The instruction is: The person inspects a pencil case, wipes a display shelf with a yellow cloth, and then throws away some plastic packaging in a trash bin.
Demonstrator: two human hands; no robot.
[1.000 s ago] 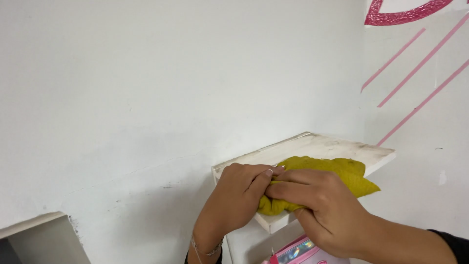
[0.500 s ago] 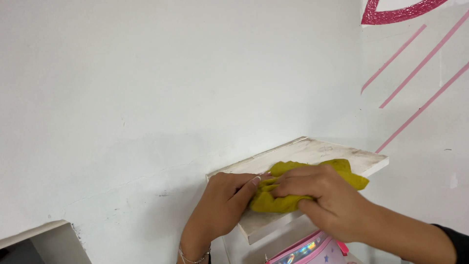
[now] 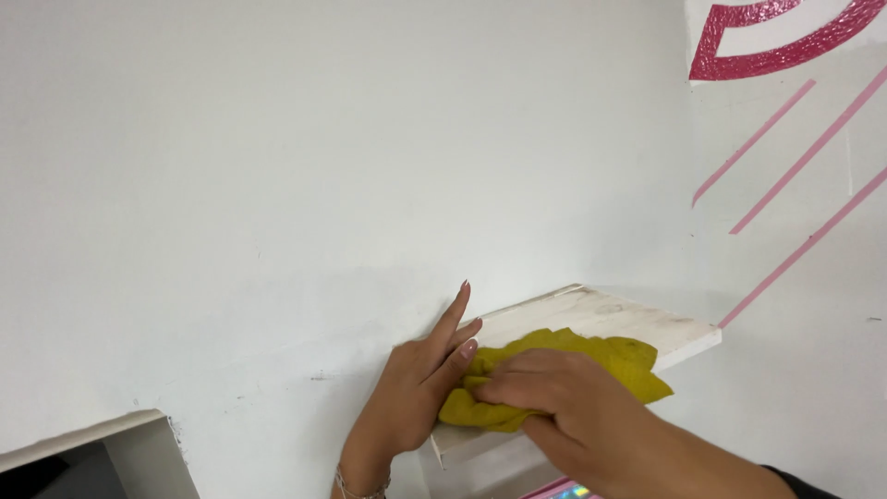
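1. Two hands are on a small white shelf (image 3: 628, 323) that is fixed in the corner between two white walls.
2. The right hand (image 3: 564, 402) lies flat on a yellow cloth (image 3: 601, 356) and presses it on the shelf; the fingers are bent over the folds and grasp the cloth lightly.
3. The cloth is crumpled and lies on the front half of the shelf, with one end reaching the front edge.
4. The left hand (image 3: 420, 388) is released, with fingers straight. Its fingertips point up along the wall (image 3: 323, 166), and the side of the hand touches the left end of the shelf and the cloth.
5. A thin bracelet (image 3: 356, 485) is on the left wrist.
6. The shelf top shows grey dirty marks near the back.
7. On the right wall there is a dark pink glitter arc (image 3: 767, 46) at the top, and under it three light pink stripes (image 3: 799, 148) run diagonally.
8. At the bottom left a white box edge (image 3: 139, 439) is visible.
9. A pink thing (image 3: 554, 490) shows under the right arm; I cannot tell what it is.
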